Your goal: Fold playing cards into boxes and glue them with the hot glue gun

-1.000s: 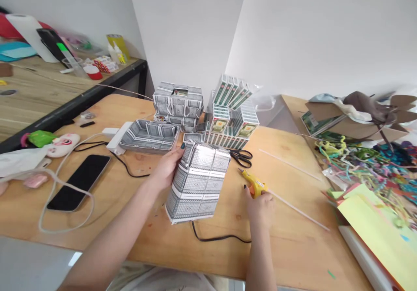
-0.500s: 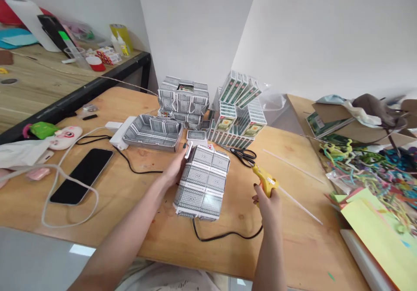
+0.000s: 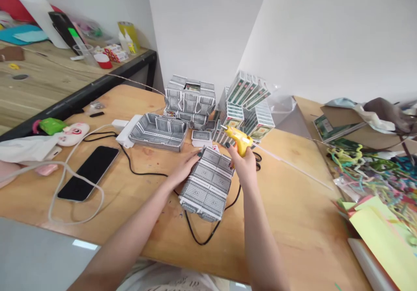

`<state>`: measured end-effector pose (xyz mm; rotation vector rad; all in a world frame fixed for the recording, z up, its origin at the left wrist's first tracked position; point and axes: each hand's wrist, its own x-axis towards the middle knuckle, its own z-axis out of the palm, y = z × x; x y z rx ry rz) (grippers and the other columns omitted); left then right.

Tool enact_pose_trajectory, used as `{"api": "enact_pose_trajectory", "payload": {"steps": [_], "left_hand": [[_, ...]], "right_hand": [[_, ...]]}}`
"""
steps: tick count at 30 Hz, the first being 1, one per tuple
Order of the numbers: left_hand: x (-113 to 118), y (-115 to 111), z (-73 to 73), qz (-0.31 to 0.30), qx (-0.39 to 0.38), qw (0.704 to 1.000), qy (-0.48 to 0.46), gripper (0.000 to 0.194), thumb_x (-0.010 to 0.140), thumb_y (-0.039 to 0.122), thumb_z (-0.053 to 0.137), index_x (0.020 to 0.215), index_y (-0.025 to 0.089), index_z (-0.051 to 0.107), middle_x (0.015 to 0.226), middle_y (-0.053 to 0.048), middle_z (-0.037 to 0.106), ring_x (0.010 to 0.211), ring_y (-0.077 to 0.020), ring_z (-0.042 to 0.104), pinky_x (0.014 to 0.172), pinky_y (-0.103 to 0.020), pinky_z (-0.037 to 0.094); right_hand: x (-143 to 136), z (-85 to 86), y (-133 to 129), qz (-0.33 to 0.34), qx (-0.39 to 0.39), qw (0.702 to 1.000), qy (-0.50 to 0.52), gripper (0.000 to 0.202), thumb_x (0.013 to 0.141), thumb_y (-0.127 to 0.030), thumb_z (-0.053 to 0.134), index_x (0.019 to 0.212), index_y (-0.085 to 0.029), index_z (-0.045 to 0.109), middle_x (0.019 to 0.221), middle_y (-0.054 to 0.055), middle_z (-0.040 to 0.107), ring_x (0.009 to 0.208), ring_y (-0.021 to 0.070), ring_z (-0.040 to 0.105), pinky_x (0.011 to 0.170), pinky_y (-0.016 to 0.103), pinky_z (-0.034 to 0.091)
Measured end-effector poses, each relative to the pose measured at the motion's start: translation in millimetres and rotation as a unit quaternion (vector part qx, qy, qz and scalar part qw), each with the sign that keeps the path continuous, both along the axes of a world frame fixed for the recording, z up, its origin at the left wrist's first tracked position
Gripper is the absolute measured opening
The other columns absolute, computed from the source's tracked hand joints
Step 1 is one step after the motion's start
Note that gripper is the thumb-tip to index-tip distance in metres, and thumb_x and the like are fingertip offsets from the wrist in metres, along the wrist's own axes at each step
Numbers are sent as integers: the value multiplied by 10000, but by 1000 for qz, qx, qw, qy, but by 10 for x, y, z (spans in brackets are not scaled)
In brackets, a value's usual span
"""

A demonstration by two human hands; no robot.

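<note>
A block covered in grey patterned playing cards (image 3: 208, 184) lies tilted in front of me on the wooden table. My left hand (image 3: 186, 168) grips its upper left edge. My right hand (image 3: 241, 163) is closed round a yellow glue gun (image 3: 239, 140), whose nozzle points left above the block's far end; a long clear glue stick (image 3: 293, 167) sticks out of its back. Behind the block sit a small stack of cards (image 3: 201, 137), an open tray made of cards (image 3: 159, 131) and a larger card-covered structure (image 3: 190, 96).
Stacked card boxes (image 3: 249, 108) stand near the wall. Black scissors (image 3: 258, 160) lie partly behind my right hand. A phone (image 3: 89, 173) with a white cable is at left, beside a white power strip (image 3: 128, 131). Pipe cleaners (image 3: 374, 169) and coloured paper (image 3: 384, 239) fill the right.
The glue gun in my right hand has moved up and left, from beside the block to above its far right corner. The glue stick moved with it, and the block has shifted slightly.
</note>
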<state>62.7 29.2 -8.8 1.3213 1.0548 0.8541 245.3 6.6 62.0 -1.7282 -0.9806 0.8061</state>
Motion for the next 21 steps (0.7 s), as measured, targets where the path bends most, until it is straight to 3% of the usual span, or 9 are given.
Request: {"api": "enact_pose_trajectory", "payload": {"steps": [2, 6, 9, 12, 14, 18, 21], "left_hand": [[-6, -6, 5, 19, 25, 999, 33, 468, 834, 390, 498, 1253, 192, 557, 1343, -49, 536, 1267, -220, 446, 1071, -354, 304], [-21, -31, -10, 44, 68, 991, 106, 434, 852, 404, 475, 1184, 160, 612, 1240, -77, 619, 1155, -225, 553, 1009, -352, 387], [-55, -63, -18, 61, 89, 981, 163, 409, 874, 390, 436, 1140, 156, 639, 1204, -101, 638, 1127, -249, 569, 983, -372, 408], [-107, -62, 3, 64, 113, 971, 201, 396, 867, 307, 443, 1216, 189, 587, 1219, -92, 628, 1114, -242, 577, 976, -360, 415], [-142, -13, 52, 29, 145, 964, 223, 452, 844, 236, 454, 1290, 196, 518, 1228, -91, 616, 1038, -217, 618, 930, -331, 453], [-179, 203, 244, -79, 222, 935, 264, 486, 771, 182, 527, 1256, 192, 556, 1315, -106, 537, 1027, -221, 611, 898, -316, 465], [-172, 367, 395, -124, 211, 927, 284, 469, 749, 179, 550, 1214, 215, 596, 1072, -76, 686, 847, -214, 658, 807, -313, 486]], "right_hand": [[-85, -25, 106, 22, -11, 999, -26, 359, 657, -504, 648, 756, -208, 470, 431, -75, 505, 376, 124, 487, 430, 230, 394], [-182, -157, 197, 47, -47, 995, -73, 317, 677, -501, 606, 737, -221, 472, 415, -68, 515, 386, 151, 526, 431, 240, 399], [-174, -225, 206, 51, -64, 993, -90, 298, 681, -498, 591, 737, -227, 478, 396, -69, 513, 401, 164, 544, 426, 238, 391], [-129, -231, 210, 67, -84, 991, -78, 272, 688, -479, 586, 739, -231, 486, 367, -73, 506, 378, 168, 537, 417, 242, 395], [-104, -218, 216, 81, -95, 990, -61, 258, 694, -463, 587, 746, -227, 496, 361, -74, 505, 347, 163, 519, 404, 248, 398], [-89, -197, 220, 91, -102, 989, -51, 253, 691, -434, 600, 771, -210, 513, 362, -61, 516, 327, 167, 514, 388, 259, 406], [-91, -192, 215, 91, -97, 990, -50, 250, 681, -430, 602, 759, -213, 508, 358, -55, 522, 328, 175, 522, 378, 261, 409]]}}
